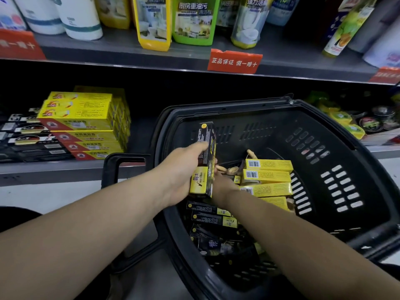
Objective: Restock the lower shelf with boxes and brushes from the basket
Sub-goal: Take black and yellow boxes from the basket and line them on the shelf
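Item: black-and-yellow box (205, 161), one unit, held on end above the basket (324, 118), clear of the stock below it.

Left hand (184, 169): fingers curled round the box's near long side, thumb hidden behind it; the box stands just beyond the palm and rises past the fingertips.

Right hand (223, 187): reaching into the basket directly behind the held box, which covers its fingers. Grip cannot be told; it may be on the wooden brushes (252, 153).

Remaining in basket: yellow boxes (268, 176) stacked to the right of the right hand; more black boxes (210, 219) lying flat under both wrists.

Destination: lower shelf (54, 169), left of the basket, carrying a stack of yellow cartons (84, 122) with a bare stretch between that stack and the basket.

Risks: grip is one-sided on a tall box, so a quick swing to the shelf could let it tip or slip back into the basket. The crossed arms could knock the yellow boxes over. A careless placement could nudge the carton stack, which already looks uneven
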`<action>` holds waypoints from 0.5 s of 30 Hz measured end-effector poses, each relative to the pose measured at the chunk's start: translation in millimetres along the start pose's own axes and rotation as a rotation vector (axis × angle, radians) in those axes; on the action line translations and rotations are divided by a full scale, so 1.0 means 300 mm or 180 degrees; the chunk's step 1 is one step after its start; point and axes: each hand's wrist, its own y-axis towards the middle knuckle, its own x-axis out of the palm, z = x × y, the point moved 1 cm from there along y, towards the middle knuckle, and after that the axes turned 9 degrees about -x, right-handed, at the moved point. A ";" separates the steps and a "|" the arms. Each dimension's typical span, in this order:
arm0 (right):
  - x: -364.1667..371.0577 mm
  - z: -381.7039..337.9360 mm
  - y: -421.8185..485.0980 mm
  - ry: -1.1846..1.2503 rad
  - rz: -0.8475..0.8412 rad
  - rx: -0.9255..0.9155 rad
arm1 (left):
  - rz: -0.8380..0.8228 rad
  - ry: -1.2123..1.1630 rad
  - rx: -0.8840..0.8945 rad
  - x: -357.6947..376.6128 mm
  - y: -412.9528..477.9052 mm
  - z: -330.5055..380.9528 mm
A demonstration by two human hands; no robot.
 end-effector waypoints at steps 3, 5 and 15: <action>-0.020 0.042 -0.039 0.0282 -0.0047 0.0277 | -0.0087 -0.0064 0.0075 0.000 -0.002 0.002; -0.071 0.083 -0.117 0.1413 0.0371 0.0624 | -0.0129 -0.0061 0.0121 -0.003 0.001 -0.001; -0.247 0.025 -0.433 0.5642 0.1077 0.0033 | -0.0267 -0.0084 0.0207 0.023 0.004 -0.036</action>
